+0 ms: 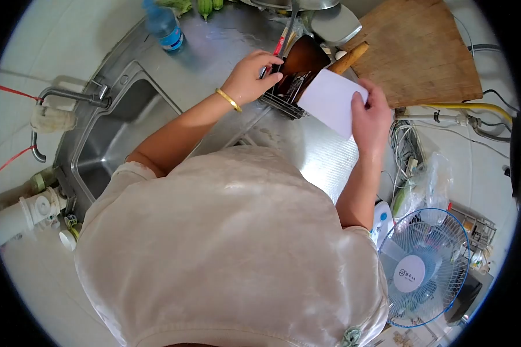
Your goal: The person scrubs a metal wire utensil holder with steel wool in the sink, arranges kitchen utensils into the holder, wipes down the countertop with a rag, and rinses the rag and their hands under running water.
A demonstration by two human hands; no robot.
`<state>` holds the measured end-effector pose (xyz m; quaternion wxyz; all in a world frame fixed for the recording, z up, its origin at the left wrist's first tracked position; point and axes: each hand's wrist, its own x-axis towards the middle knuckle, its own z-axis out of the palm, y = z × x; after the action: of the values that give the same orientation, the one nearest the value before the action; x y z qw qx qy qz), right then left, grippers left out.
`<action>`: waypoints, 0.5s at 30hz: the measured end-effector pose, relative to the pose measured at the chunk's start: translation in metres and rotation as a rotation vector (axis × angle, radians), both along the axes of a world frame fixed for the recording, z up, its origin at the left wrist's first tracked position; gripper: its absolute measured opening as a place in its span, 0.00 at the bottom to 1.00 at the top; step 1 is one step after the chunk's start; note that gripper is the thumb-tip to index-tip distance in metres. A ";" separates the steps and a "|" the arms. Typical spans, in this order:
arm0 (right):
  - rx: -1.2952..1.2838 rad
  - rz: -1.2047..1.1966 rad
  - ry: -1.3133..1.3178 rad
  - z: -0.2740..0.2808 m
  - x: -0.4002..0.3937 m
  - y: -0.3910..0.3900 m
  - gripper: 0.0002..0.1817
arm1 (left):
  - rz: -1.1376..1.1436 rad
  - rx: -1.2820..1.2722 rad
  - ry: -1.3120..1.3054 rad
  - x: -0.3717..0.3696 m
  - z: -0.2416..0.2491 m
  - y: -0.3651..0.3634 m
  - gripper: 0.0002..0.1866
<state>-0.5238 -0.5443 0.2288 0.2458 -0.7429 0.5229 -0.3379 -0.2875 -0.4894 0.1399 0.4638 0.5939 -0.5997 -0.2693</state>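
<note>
Now the right hand (pixel 371 115) pinches a white card (pixel 331 102) by its near edge, the sheet slanting away from the fingers toward a wire rack (pixel 283 104). Just beyond the card's far corner, the left hand (pixel 250 76) curls over the rack's rim; whether it clasps anything cannot be told. A wooden board (pixel 419 52) lies past the right knuckles.

Rack (pixel 283 104) sits between sink (pixel 121 139) and cutting board (pixel 417 52).

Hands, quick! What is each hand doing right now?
Left hand: closed around utensil handles in the wire rack.
Right hand: closed, holding the white cleaver blade.
</note>
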 end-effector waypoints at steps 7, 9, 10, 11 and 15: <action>-0.093 -0.006 0.399 -0.026 0.033 -0.014 0.13 | 0.042 -0.072 -0.051 -0.005 -0.017 0.011 0.15; -0.037 -0.023 0.381 -0.023 0.045 -0.018 0.13 | 0.087 -0.096 -0.107 -0.007 -0.025 0.013 0.17; -0.009 -0.033 0.372 -0.022 0.048 -0.018 0.13 | 0.127 -0.118 -0.154 -0.009 -0.030 0.015 0.18; -0.005 -0.022 0.358 -0.022 0.046 -0.019 0.13 | 0.167 -0.140 -0.201 -0.012 -0.034 0.016 0.19; -0.052 -0.057 0.367 -0.011 0.041 -0.019 0.11 | 0.109 -0.079 -0.227 -0.022 -0.035 0.026 0.24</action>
<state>-0.4825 -0.5631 0.2179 0.1171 -0.7831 0.5709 -0.2169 -0.3092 -0.4629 0.1053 0.4300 0.6333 -0.6255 -0.1508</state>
